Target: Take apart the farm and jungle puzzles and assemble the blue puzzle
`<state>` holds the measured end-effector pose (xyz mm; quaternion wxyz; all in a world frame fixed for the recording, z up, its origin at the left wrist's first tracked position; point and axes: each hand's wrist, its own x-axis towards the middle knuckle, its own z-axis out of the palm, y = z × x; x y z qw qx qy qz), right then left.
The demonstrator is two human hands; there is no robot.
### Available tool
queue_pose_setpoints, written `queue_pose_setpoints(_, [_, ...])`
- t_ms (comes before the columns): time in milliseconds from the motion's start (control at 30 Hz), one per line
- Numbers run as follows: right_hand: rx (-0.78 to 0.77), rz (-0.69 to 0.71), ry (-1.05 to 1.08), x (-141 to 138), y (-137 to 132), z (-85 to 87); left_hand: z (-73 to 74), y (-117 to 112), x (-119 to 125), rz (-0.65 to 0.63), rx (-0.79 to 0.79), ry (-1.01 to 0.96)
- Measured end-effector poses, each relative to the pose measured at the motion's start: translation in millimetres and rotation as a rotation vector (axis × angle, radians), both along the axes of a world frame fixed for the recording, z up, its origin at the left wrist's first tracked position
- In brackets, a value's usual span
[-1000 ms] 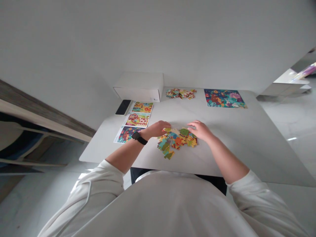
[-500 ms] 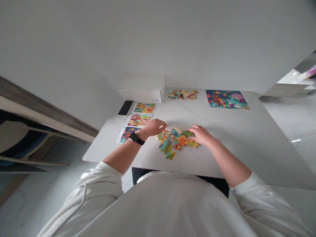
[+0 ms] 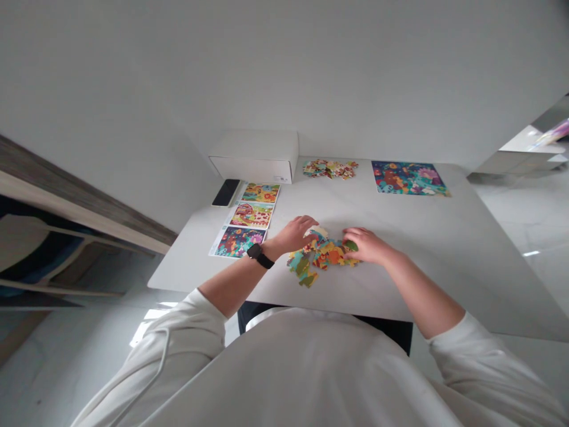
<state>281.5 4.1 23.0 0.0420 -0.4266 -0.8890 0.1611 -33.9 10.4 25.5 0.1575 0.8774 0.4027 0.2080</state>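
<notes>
Colourful jigsaw puzzle pieces (image 3: 329,255) lie in a loose pile near the table's front edge, with a green and yellow cluster (image 3: 304,271) at the lower left. At the pile's upper left is my left hand (image 3: 294,235), wearing a black watch. Its thumb and fingers are apart beside the pieces, and no piece shows in its grasp. My right hand (image 3: 367,245) curls over the pile's right side, a green puzzle piece (image 3: 351,245) between its thumb and fingers. Its palm side is hidden.
Left of the pile, a picture sheet (image 3: 251,214) shows three scenes, with a phone (image 3: 226,193) beside it. A white box (image 3: 253,157) stands against the wall. More pieces (image 3: 330,169) and an assembled dark blue puzzle (image 3: 409,178) lie along the table's back.
My left hand has shifted right, over the upper left of the pile, uncovering more of the picture sheet. My right hand has moved slightly right, with the green piece now between its fingers.
</notes>
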Motion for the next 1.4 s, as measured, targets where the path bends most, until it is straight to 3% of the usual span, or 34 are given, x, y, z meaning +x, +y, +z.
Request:
queue_pose_setpoints(133, [0.015, -0.069, -0.055, 4.2, -4.1, 10.9, -4.0, -2.8, 26.6, -0.130, -0.003, 0.111])
queue_pose_setpoints(300, [-0.027, -0.033, -0.139, -25.8, -15.5, 22.9, 3.8, -2.9, 50.6, -0.229, -0.055, 0.295])
queue_pose_setpoints(467, [-0.072, -0.090, -0.268, -48.0, -18.9, 31.8, 15.3, -9.8, 47.9, -0.171, -0.043, 0.446])
queue_pose_setpoints(633, [-0.166, -0.116, -0.279, -50.9, -2.9, 34.1, 15.6, -11.5, 40.5, -0.199, -0.050, 0.413])
queue_pose_setpoints(900, [-0.274, -0.069, -0.103, -40.4, 8.0, 30.3, 8.3, -12.2, 35.6, -0.242, -0.074, 0.309])
queue_pose_setpoints(1067, [-0.375, -0.165, 0.078, -17.6, 20.6, 19.0, 3.9, -10.6, 34.2, -0.235, -0.084, 0.252])
queue_pose_setpoints(1267, [-0.514, -0.279, 0.452, 11.2, 41.6, 14.2, 2.1, -8.8, 38.6, -0.184, -0.074, 0.354])
queue_pose_setpoints(1400, [-0.542, -0.327, 0.589, 19.0, 49.9, 9.7, 6.6, -5.8, 44.7, -0.209, -0.082, 0.392])
